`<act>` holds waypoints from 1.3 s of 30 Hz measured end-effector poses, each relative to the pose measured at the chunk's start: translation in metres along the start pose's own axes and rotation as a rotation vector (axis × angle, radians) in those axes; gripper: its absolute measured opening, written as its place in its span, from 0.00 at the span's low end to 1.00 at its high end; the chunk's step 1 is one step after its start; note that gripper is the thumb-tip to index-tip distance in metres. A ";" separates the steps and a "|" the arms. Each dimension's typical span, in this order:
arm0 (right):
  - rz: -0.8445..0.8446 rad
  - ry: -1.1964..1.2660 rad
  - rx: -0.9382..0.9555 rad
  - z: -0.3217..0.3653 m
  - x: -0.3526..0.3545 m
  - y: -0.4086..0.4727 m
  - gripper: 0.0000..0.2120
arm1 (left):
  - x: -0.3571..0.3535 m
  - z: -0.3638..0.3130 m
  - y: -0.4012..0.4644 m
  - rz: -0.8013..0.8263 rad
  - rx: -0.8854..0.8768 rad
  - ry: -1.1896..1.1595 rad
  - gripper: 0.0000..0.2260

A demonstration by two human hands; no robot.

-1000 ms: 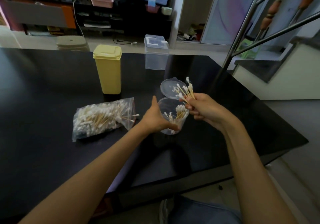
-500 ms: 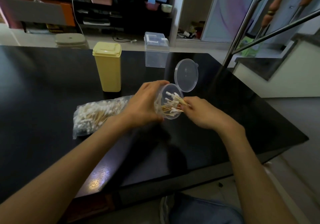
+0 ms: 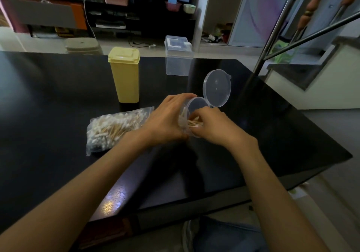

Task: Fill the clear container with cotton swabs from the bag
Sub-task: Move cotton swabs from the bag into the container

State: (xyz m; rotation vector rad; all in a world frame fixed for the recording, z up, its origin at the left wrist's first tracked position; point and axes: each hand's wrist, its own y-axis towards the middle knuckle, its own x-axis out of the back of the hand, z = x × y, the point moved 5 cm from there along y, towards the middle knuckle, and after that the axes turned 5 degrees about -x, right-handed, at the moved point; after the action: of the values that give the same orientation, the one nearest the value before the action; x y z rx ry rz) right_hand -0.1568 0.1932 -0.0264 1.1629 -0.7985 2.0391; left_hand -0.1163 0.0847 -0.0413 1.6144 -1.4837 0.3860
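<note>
A small round clear container is tipped on its side above the black table, its mouth facing right and its hinged lid standing open. My left hand grips the container's body. The fingertips of my right hand are at the container's mouth, pinching wooden-stemmed cotton swabs that lie inside it. A clear plastic bag of cotton swabs lies flat on the table, left of my left hand and partly behind it.
A tall yellow lidded box stands behind the bag. A clear square lidded box sits at the table's far edge. A slanted metal stair railing rises at the right. The table's near edge runs below my forearms.
My left hand lifted the container off the table and tipped it sideways. My right hand brought its bundle of swabs down and pushed them into the mouth.
</note>
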 end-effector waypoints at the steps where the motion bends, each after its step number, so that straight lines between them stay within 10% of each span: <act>1: -0.011 0.065 0.009 -0.003 0.003 0.000 0.12 | 0.001 0.000 -0.001 -0.004 0.002 -0.010 0.41; 12: -0.148 0.193 0.163 -0.006 0.015 -0.008 0.11 | 0.000 0.009 0.000 -0.074 0.016 -0.098 0.42; 25: 0.069 0.210 0.099 -0.025 0.035 -0.029 0.20 | 0.003 0.007 0.000 -0.094 -0.003 -0.141 0.42; 39: -0.224 0.197 0.130 -0.020 0.038 -0.022 0.12 | 0.000 0.001 0.000 -0.077 -0.070 -0.157 0.41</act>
State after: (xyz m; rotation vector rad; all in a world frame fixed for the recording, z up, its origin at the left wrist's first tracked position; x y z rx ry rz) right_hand -0.1649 0.2304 0.0035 1.0496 -0.4255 2.0017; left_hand -0.1166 0.0842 -0.0423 1.6713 -1.5281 0.1655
